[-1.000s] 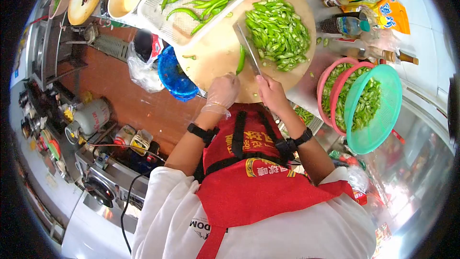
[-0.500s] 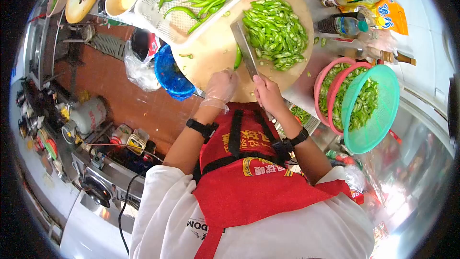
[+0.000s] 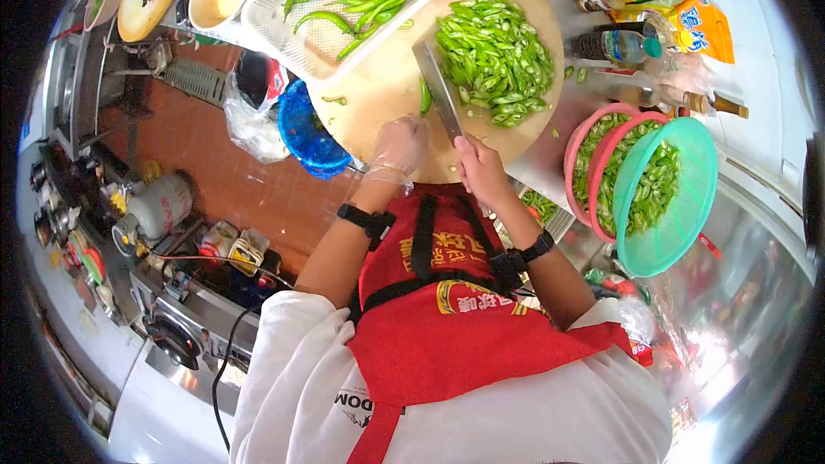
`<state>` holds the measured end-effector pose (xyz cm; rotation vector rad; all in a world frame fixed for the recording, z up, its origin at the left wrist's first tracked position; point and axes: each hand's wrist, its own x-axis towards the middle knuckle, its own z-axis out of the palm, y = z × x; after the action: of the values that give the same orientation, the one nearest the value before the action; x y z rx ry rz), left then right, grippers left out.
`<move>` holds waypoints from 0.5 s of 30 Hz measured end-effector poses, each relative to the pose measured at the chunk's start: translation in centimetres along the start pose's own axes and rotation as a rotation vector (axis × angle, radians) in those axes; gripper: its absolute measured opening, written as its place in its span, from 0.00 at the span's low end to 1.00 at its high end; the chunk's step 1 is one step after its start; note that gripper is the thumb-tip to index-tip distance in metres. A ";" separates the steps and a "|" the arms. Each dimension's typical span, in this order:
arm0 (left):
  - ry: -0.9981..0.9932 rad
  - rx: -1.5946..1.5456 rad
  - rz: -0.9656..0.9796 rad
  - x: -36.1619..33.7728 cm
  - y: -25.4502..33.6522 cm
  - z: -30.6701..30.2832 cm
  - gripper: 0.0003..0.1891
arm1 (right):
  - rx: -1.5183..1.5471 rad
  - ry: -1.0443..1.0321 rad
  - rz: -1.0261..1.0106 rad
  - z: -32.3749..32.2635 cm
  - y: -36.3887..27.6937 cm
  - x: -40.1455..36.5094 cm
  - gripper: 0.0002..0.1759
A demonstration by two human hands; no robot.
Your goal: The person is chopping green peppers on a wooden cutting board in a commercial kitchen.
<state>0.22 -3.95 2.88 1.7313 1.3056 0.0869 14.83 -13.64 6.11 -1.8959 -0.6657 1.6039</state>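
Observation:
My right hand (image 3: 483,172) is wrapped round the handle of a cleaver (image 3: 443,96), whose blade stands on the round chopping board (image 3: 365,107). My left hand (image 3: 400,146), in a clear plastic glove, is closed at the near end of a green chili (image 3: 424,94). That chili lies just left of the blade, pointing away from me. To the blade's right is a heap of sliced green chilies (image 3: 497,60). A white basket (image 3: 320,69) of whole green chilies (image 3: 378,0) rests over the board's far left part. My left fingertips are partly hidden.
Pink, red and green colanders (image 3: 692,232) with sliced chilies overlap at the right. Sauce bottles (image 3: 614,46) and seasoning bags (image 3: 706,27) line the counter beyond. A blue-lined bin (image 3: 301,133) is left of the board, and a gas cylinder (image 3: 163,206) stands farther left.
My left hand and the chili have shifted very slightly. The cleaver stays almost in the same place beside the heap.

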 end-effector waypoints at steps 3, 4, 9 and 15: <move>-0.030 0.051 -0.051 0.3 -0.3 0.0 0.17 | -0.002 0.027 -0.012 0.0 -1.2 -1.0 0.25; 0.003 0.034 -0.036 0.2 -0.8 0.3 0.17 | -0.005 0.014 -0.015 0.2 -0.7 -1.0 0.24; 0.014 0.043 -0.013 1.0 -1.4 0.8 0.16 | -0.087 0.037 -0.049 0.2 -0.2 -0.2 0.24; 0.048 0.045 0.053 1.2 -1.4 0.6 0.15 | -0.038 0.005 -0.110 0.5 0.6 0.1 0.24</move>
<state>0.11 -3.36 1.01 1.8123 1.3049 0.1312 14.32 -13.95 5.57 -1.8561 -0.7902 1.5273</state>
